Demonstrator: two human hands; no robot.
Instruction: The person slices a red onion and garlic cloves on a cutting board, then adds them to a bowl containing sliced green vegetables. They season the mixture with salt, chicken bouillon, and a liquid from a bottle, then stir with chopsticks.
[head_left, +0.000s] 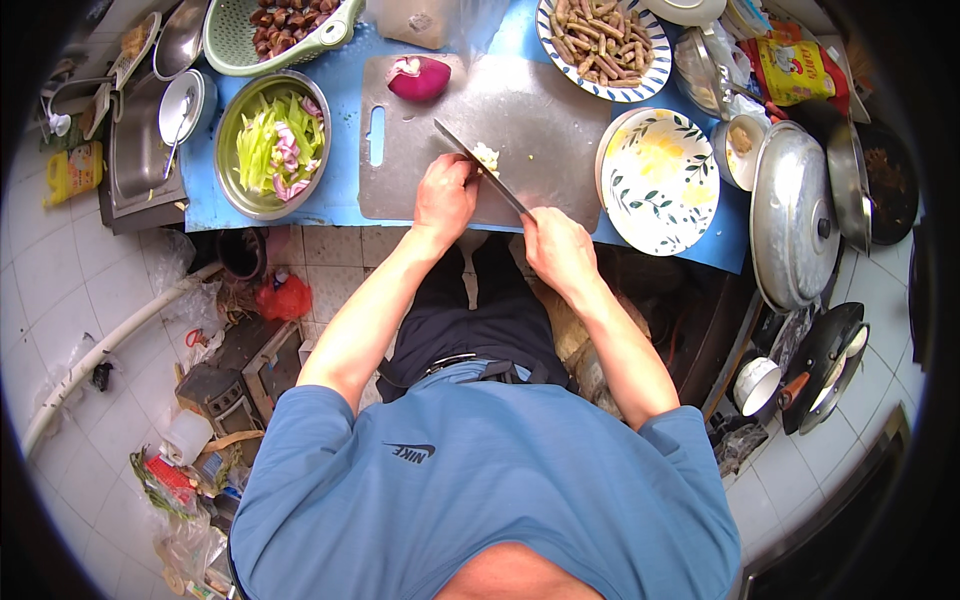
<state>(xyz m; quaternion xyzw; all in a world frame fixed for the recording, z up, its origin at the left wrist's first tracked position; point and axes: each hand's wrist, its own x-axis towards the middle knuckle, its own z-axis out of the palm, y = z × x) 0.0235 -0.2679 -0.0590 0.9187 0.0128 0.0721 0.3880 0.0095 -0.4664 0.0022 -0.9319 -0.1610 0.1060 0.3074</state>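
Observation:
My right hand (559, 244) is closed round the handle of a kitchen knife (487, 169), whose blade points up and to the left over the metal cutting board (547, 112). Fingers bent, my left hand (448, 187) rests at the board's near edge beside the blade; what lies under its fingertips is hidden. A small heap of pale chopped pieces (486, 156), possibly garlic, lies against the far side of the blade. Farther back on the board sits a piece of red onion (420, 79), with part of its pale inside showing.
Left of the board are a metal bowl (229, 176) of sliced green vegetable and onion, and a green colander (225, 52). To its right stand a plate (660, 82) of short brown pieces, a floral plate (660, 180) and a lidded oval pot (795, 217). A sink (146, 157) is far left.

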